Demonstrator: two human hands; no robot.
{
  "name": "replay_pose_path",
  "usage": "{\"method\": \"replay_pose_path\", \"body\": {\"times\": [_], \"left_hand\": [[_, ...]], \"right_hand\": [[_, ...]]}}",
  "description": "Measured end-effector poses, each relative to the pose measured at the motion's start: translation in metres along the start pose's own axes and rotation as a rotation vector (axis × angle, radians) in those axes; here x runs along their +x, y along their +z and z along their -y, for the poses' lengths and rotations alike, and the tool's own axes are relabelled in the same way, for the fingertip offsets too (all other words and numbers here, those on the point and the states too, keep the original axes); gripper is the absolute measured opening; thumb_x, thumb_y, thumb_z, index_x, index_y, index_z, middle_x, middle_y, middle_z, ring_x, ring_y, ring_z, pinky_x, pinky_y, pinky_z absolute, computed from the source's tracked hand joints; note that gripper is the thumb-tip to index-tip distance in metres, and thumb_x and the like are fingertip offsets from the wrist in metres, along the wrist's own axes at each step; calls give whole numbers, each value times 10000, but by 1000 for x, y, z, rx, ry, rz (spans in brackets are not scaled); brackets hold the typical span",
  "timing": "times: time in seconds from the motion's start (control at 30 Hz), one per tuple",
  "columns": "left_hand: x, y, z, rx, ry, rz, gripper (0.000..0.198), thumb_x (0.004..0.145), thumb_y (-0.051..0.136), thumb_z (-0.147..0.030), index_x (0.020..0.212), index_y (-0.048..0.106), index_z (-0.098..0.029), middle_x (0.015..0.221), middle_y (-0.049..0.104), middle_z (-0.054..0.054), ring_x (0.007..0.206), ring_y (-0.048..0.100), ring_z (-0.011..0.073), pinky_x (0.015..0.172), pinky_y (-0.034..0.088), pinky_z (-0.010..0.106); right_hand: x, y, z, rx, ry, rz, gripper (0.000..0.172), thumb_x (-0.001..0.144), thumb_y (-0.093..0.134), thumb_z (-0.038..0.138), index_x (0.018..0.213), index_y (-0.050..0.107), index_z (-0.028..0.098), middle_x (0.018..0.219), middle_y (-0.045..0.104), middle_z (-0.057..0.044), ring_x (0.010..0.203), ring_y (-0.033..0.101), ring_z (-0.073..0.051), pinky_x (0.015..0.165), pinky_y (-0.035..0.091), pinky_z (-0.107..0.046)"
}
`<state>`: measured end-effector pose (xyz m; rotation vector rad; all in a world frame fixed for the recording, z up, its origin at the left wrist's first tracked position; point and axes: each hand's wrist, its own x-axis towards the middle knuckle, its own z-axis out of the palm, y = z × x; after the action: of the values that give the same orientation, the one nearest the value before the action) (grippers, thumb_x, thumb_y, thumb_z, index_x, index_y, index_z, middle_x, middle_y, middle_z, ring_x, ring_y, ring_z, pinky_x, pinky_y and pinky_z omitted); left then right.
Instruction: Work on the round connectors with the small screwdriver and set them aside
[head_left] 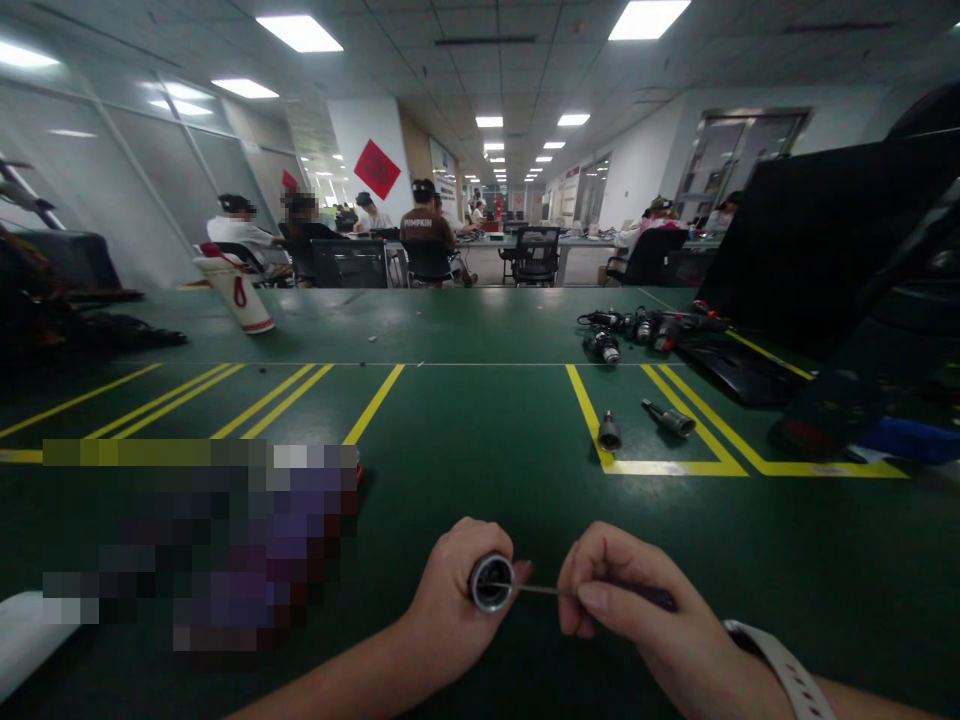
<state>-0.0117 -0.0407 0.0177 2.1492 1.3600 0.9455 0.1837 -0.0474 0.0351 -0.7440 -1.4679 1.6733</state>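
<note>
My left hand is closed round a small dark cylindrical part with a silver rim, its open end turned toward the camera. My right hand pinches a thin metal tool whose tip reaches into the part's opening; the dark handle shows past my fingers. Both hands hover just above the green table near its front edge. A white watch strap is on my right wrist.
Two small dark cylinders lie inside a yellow-taped box. More black parts sit further back by a black case. A paper cup stands tilted at the far left. Seated people work beyond the table.
</note>
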Motion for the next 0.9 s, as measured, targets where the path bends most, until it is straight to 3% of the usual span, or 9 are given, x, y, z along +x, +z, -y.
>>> {"method": "replay_pose_path", "body": {"times": [0.2, 0.33, 0.5, 0.63, 0.9], "left_hand": [[3, 5, 1, -44, -36, -27, 224, 752, 581, -197, 570, 451, -193, 550, 507, -23, 547, 478, 137, 535, 354, 244], [13, 10, 1, -131, -76, -48, 196, 736, 603, -222, 588, 479, -190, 574, 497, -28, 551, 466, 134, 530, 350, 244], [37, 15, -2, -366, -85, -112, 191, 731, 601, -251, 595, 484, -187, 559, 453, -46, 516, 412, 110, 486, 336, 222], [51, 19, -2, -460, -74, -166, 180, 708, 608, -233, 582, 490, -181, 550, 456, -48, 511, 401, 104, 483, 331, 215], [50, 23, 5, -480, -101, -168, 197, 684, 619, -196, 571, 458, -189, 564, 442, -51, 519, 402, 103, 486, 337, 211]], "right_hand": [[-4, 1, 18, -435, -18, -1, 167, 860, 499, 298, 776, 569, 172, 760, 590, -41, 726, 534, -176, 667, 400, -317], [6, -2, 37, -577, -73, -4, 142, 832, 496, 261, 732, 543, 172, 686, 530, -6, 629, 485, -145, 580, 380, -281], [30, -7, 50, -540, -139, -11, 161, 813, 554, 276, 696, 523, 170, 634, 486, 28, 560, 424, -108, 505, 339, -238], [40, -10, 45, -483, -158, -45, 195, 808, 597, 323, 708, 545, 164, 646, 493, 26, 563, 425, -103, 504, 341, -234], [37, -20, 27, -410, -156, -102, 276, 842, 559, 382, 658, 534, 179, 587, 434, 39, 536, 394, -108, 487, 320, -240]]}}
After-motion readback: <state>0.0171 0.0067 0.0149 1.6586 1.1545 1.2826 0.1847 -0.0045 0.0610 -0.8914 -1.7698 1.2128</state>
